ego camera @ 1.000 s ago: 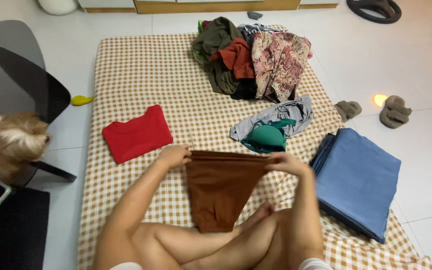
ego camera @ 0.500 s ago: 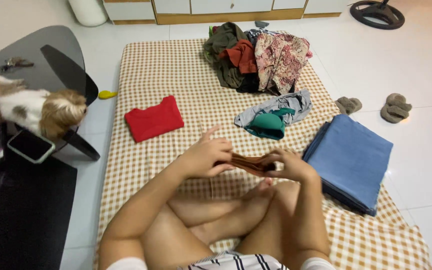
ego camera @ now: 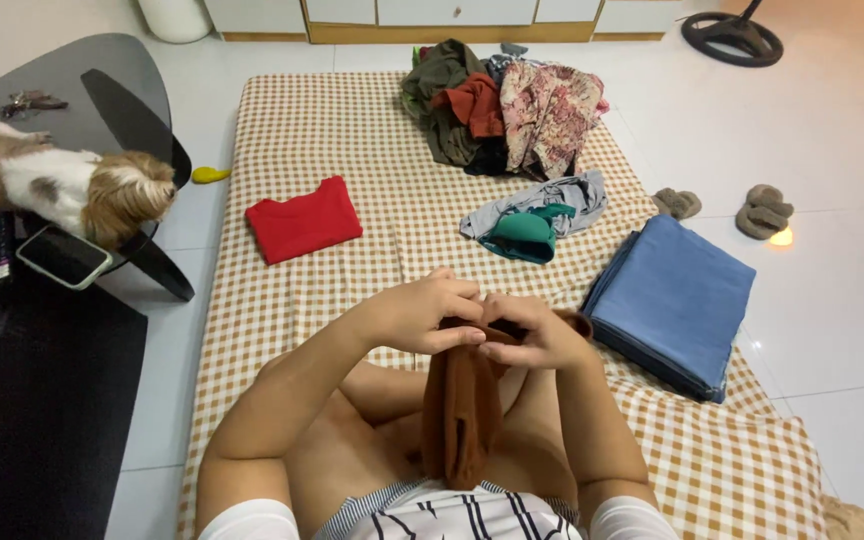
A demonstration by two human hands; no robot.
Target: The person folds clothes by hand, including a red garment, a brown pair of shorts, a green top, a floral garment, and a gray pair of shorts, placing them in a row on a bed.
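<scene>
We pinch the top of the brown cloth (ego camera: 462, 400) with both hands, left hand (ego camera: 422, 315) and right hand (ego camera: 532, 335) closed together on it, so it hangs folded over our lap, above the checked mat (ego camera: 332, 130), away from the red shirt (ego camera: 302, 218).

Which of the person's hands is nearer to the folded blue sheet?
The right hand. It grips the brown garment beside the folded blue sheet; the left hand grips it on the far side.
</scene>
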